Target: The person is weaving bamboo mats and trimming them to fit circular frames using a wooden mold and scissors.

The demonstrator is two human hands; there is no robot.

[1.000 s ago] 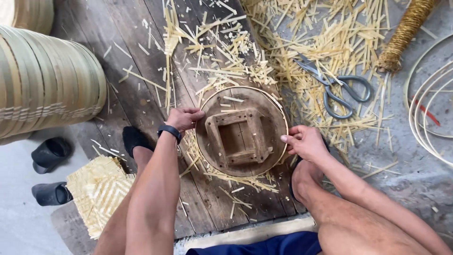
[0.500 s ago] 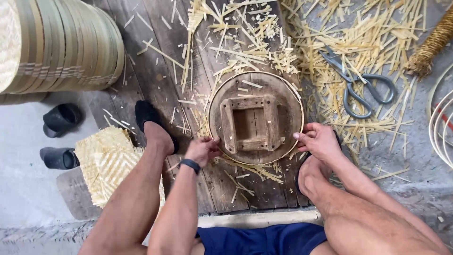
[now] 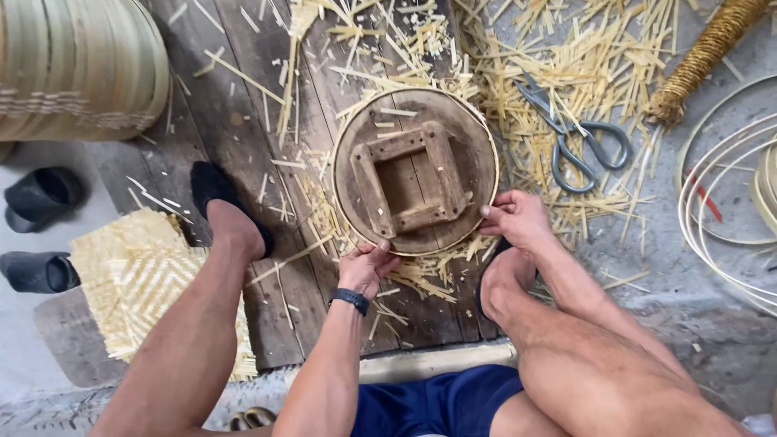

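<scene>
Left hand (image 3: 366, 265): fingers curled over the near rim of the round wooden form (image 3: 415, 171), thumb side up, gripping the edge. Right hand (image 3: 518, 218): fingers closed on the right near rim of the same form, pinching what looks like the thin bamboo band at its edge; exact contact under the fingertips cannot be told. The form lies flat on the dark floor planks (image 3: 243, 121), centre of the scene, just beyond both hands and between the person's feet; a square wooden frame (image 3: 407, 179) sits in its middle. Judgement: to do the rim work well, both grips should stay low on the edge, pressure even on the two sides, so the form does not tip or slide on the loose bamboo strips (image 3: 558, 73) under and around it. Outward: scissors (image 3: 575, 137) lie to the right, far of the right hand, well apart from it. A woven bamboo mat (image 3: 137, 275) lies near left, stacked bamboo hoops (image 3: 73, 65) far left, a coiled-rope bundle (image 3: 700, 57) far right.
</scene>
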